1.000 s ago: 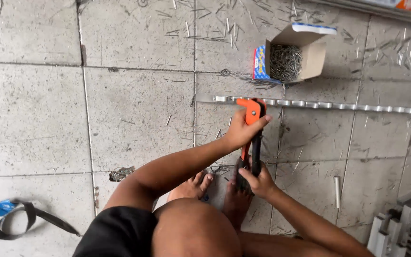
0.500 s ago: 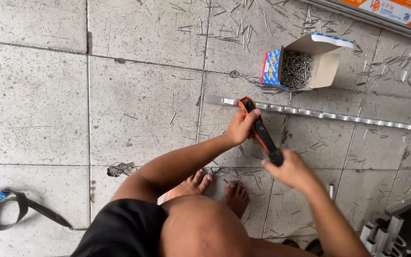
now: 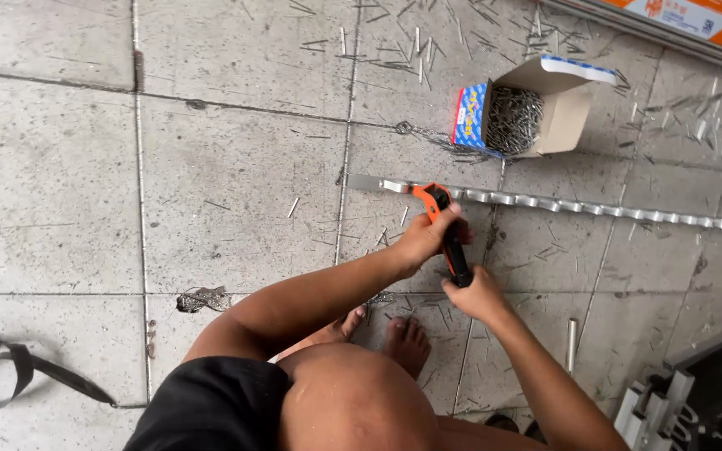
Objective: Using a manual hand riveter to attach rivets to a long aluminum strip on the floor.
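I crouch over a tiled floor with both hands on an orange and black hand riveter (image 3: 442, 224). My left hand (image 3: 422, 240) grips its upper handle near the orange head. My right hand (image 3: 476, 294) holds the lower black handle end. The tool's head rests on a long grey metal strip (image 3: 595, 207) with a row of small raised tabs, lying across the tiles. An open cardboard box (image 3: 525, 107) full of grey rivets sits just beyond the strip.
Spent rivet pins litter the tiles around the box and my bare feet (image 3: 408, 342). A black strap with a blue piece (image 3: 10, 374) lies at the lower left. Pale metal profiles (image 3: 658, 405) lean at the lower right. A short metal tube (image 3: 572, 345) lies near my right arm.
The riveter's handles have been squeezed closer together. My right hand came in from the right toward my left, and the tool stands steeper on the strip.
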